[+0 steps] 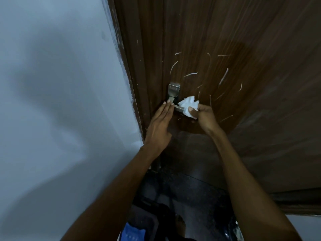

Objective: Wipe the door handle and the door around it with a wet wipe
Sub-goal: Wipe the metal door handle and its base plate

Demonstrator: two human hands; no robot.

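Right hand (205,117) pinching a crumpled wet wipe (188,106) against the lever of the door handle (174,94). Left hand (160,122), fingers straight and together, touches the lever's base at the scratched brown door (243,49) beside a pale wall (60,84).

A dark brown, wood-grained door (225,40) streaked with thin white marks. Its handle (173,92) is silver; the wipe (188,106) white. The wall (52,84) is pale grey-blue.

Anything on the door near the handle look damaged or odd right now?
Yes: pale curved streaks mark the brown door above and right of the metal handle. Whether they are scratches or smears is unclear. The wet wipe is on the lever.
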